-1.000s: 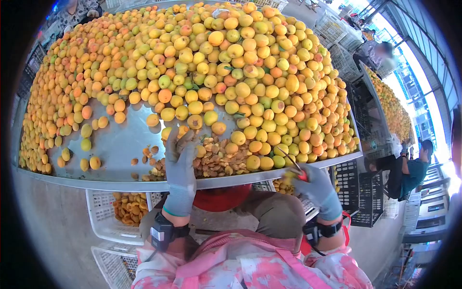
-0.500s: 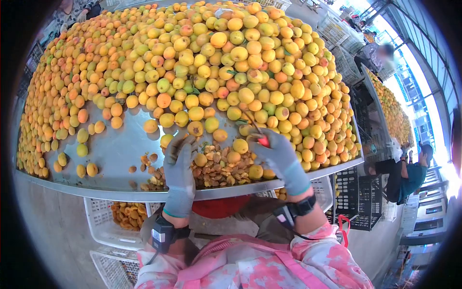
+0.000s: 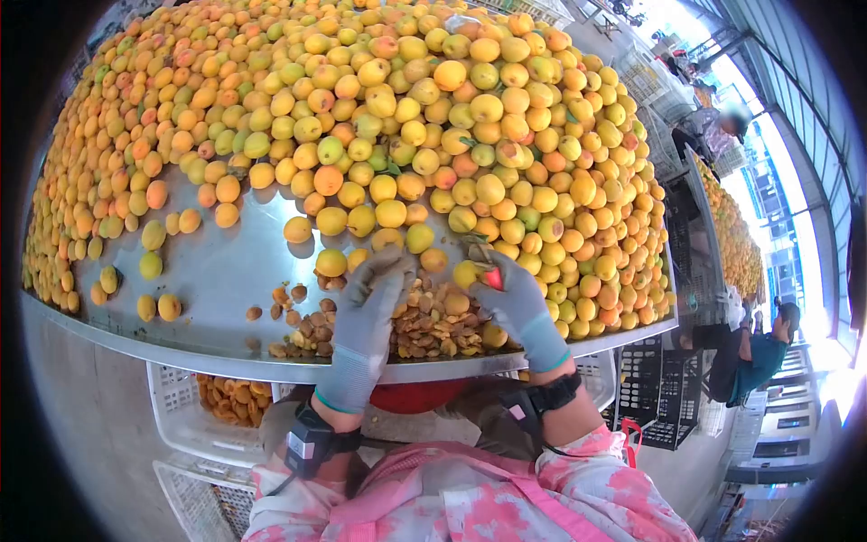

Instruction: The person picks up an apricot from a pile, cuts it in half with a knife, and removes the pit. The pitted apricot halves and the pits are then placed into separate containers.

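Note:
My left hand [image 3: 372,303], in a grey glove, is over the near edge of the metal table [image 3: 212,262]. Its fingers are curled inward beside an apricot [image 3: 388,238], and the glove hides whatever they hold. In my right hand [image 3: 519,307], also gloved, is a small tool with a red handle [image 3: 492,278], seemingly a knife; its blade is hard to make out. A yellow-green apricot [image 3: 466,274] lies right by those fingertips. Between both hands spreads a heap of brown apricot stones [image 3: 433,325].
A large pile of apricots [image 3: 361,108] covers most of the table. Below the table's rim, a white crate [image 3: 172,411] holds orange apricot halves [image 3: 233,397]. Black crates [image 3: 664,397] stand at the right. Two people are at another apricot-covered table [image 3: 727,217].
My left hand has shifted right, closer to the other hand, with its fingers more curled. My right hand keeps the red-handled tool, now turned differently. The whole view has swung slightly.

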Demonstrator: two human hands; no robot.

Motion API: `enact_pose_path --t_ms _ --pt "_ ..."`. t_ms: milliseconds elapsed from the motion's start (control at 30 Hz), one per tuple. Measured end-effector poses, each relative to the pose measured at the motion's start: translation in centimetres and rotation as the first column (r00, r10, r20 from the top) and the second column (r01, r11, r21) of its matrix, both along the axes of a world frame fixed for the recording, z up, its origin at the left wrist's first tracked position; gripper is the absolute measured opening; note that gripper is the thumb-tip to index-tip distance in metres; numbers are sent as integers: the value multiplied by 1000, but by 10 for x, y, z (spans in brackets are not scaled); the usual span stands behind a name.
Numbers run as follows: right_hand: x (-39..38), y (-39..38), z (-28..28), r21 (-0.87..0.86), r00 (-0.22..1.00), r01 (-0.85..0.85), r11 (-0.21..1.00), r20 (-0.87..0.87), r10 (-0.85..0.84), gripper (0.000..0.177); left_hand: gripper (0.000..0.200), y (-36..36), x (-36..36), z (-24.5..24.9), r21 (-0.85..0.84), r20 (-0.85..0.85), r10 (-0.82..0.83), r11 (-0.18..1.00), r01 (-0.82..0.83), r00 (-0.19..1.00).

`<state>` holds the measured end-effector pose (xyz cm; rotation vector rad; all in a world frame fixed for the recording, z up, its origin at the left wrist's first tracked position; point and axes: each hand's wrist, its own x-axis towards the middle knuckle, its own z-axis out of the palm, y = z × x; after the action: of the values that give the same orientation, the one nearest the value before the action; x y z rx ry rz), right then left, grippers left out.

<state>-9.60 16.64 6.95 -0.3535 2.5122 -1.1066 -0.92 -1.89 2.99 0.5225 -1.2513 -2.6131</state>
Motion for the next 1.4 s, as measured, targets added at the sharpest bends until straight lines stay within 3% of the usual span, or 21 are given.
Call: enact_pose_path --t_ms 33,100,167,200,333,400,533,633,700,867,933,1067,1133,1267,1333,1400 --pt "6 -6 16 -217 934 194 957 341 -112 48 37 0 1 -2 12 -22 -36 999 36 999" --pt "18 -16 25 -304 928 215 928 360 -97 43 43 1 4 -2 -16 -11 -95 995 94 995" --pt "28 -23 29 -490 885 298 819 464 -45 42 47 7 5 5 75 -50 -165 983 168 985" --pt "33 -32 38 -490 900 272 828 434 -39 41 51 6 8 19 76 -62 -227 970 231 972" --pt "49 -56 51 -469 920 246 848 388 -52 39 50 8 7 13 186 -146 -218 952 243 965" --pt "49 -54 43 -492 939 234 838 337 -64 39 47 2 7 15 346 -215 -259 881 321 942" --pt "49 -51 36 -525 969 238 817 186 -163 35 45 5 5 8 454 -184 -239 840 298 953" --pt "38 -43 26 -558 960 260 788 236 -150 36 47 4 3 5 475 -198 -210 834 281 957" --pt "35 -39 26 -562 951 277 780 274 -140 37 52 -2 2 -6 513 -259 -291 766 386 921" --pt "39 -28 22 -630 941 212 747 337 17 43 55 4 -3 4 442 -153 -220 857 266 963" --pt "40 -27 14 -587 989 -46 808 85 119 53 55 6 -4 5 421 -151 -208 871 253 966" --pt "42 -32 10 -567 993 -75 820 29 111 59 52 12 -5 5 370 -201 -251 876 311 947" --pt "41 -34 9 -599 996 -25 800 56 74 50 51 13 -4 3 352 -186 -243 888 296 952" --pt "38 -32 3 -546 991 30 837 127 48 49 51 14 -3 2 314 -159 -231 910 271 960" --pt "35 -35 3 -492 998 -68 868 -35 59 46 51 14 -2 4 323 -148 -220 911 257 964" --pt "35 -36 3 -474 997 -72 878 -41 60 46 52 13 -2 5 280 -161 -226 923 264 961"
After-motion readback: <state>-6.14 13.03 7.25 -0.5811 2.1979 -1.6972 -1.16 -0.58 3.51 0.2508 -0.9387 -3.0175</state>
